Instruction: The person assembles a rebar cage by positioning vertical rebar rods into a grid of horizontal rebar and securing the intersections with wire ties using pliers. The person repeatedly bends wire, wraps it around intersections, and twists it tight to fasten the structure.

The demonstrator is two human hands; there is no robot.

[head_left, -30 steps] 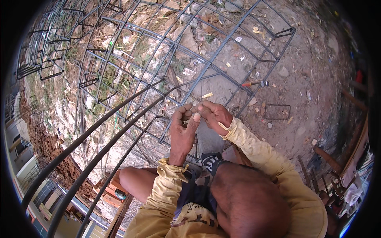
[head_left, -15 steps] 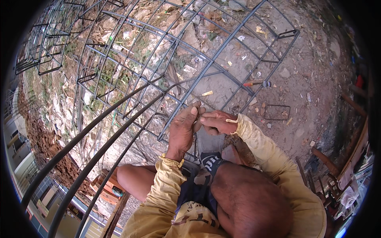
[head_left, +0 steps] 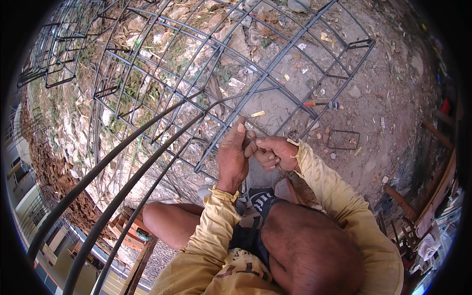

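Your hands meeting at the near edge of the rebar cage [head_left: 206,88].
Your left hand [head_left: 233,157] is upright, fingers together against a bar; your right hand [head_left: 273,153], just beside it, is curled closed, its contents hidden. A red-handled tool [head_left: 319,104] lies on the ground beyond the cage's right side.

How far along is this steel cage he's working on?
Much of it already stands: the rebar cage has long bars and cross rings set in a regular grid. In hand now, the left hand and right hand meet at one bar crossing near its close end, apparently working thin wire; I can't see the wire clearly. Possibly left: a loose stirrup and a red-handled tool lie on the ground beside the cage.
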